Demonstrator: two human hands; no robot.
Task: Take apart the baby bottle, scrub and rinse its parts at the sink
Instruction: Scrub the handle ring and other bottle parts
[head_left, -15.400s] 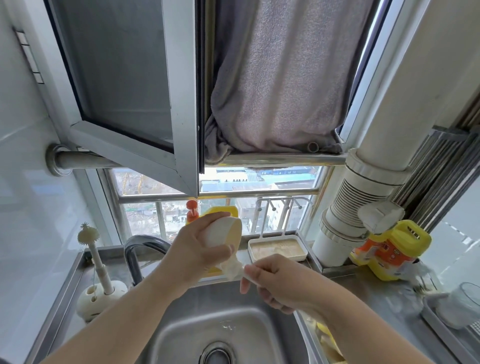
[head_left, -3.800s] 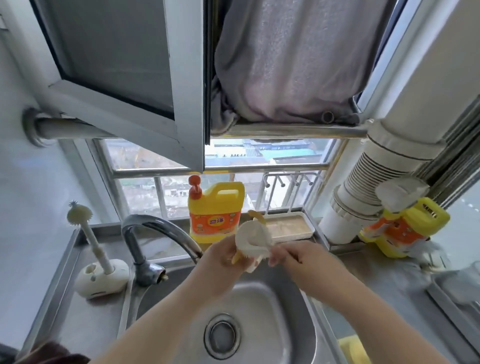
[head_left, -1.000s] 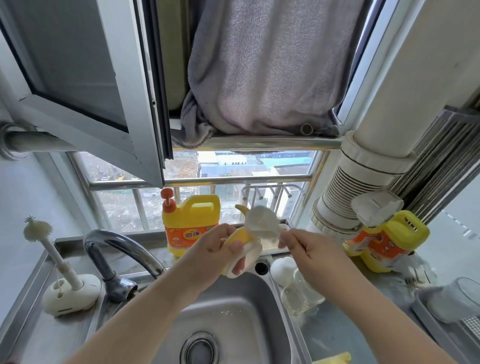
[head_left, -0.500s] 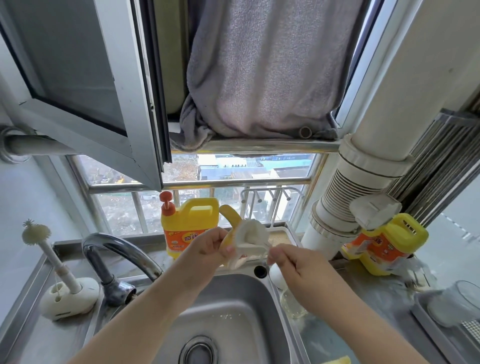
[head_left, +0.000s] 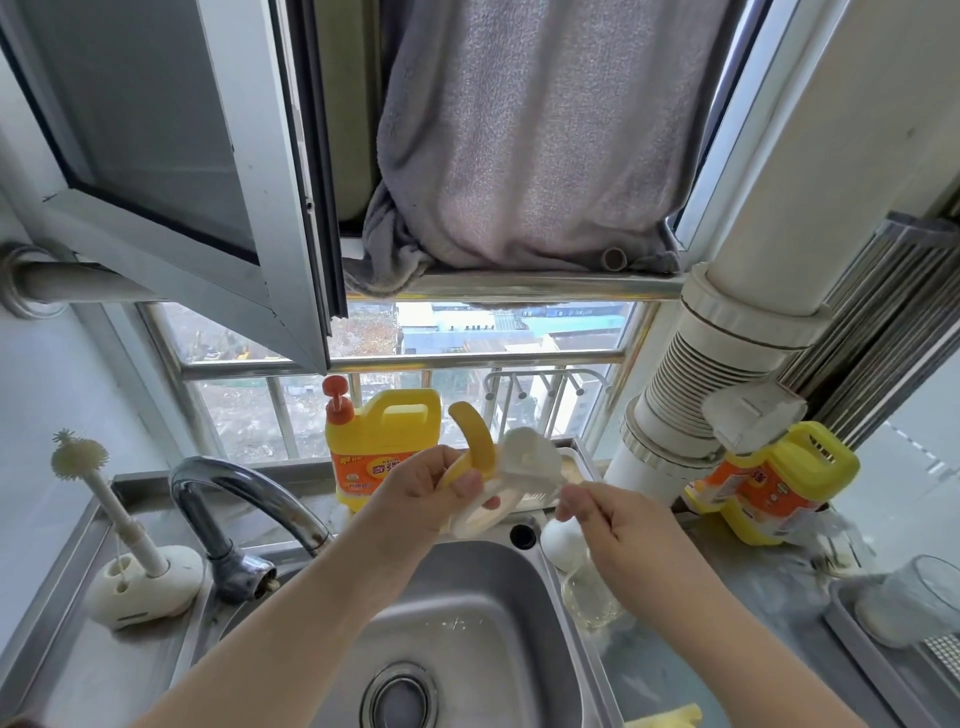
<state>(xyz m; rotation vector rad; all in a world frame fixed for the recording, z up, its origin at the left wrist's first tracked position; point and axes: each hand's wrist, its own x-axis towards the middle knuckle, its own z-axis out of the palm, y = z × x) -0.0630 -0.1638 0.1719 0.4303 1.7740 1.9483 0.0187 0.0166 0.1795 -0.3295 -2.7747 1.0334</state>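
My left hand (head_left: 423, 496) grips the bottle's white collar ring with its yellow curved handles (head_left: 475, 441) above the back of the steel sink (head_left: 566, 613). My right hand (head_left: 605, 514) pinches the thin handle of a small white sponge brush (head_left: 530, 457), whose head presses against the ring. The clear bottle body (head_left: 587, 592) lies on its side on the sink's right rim, partly hidden by my right arm. A white rounded bottle part (head_left: 561, 538) sits just behind it.
A chrome faucet (head_left: 244, 509) arches at the left. A second brush stands in a white holder (head_left: 140, 577) on the left counter. Yellow detergent jugs stand behind the sink (head_left: 384, 441) and at the right (head_left: 779, 483). A clear cup (head_left: 930, 587) sits far right.
The ring has turned in my left hand so a yellow handle points up. My right hand has shifted slightly right and down with the brush, still working against the ring.
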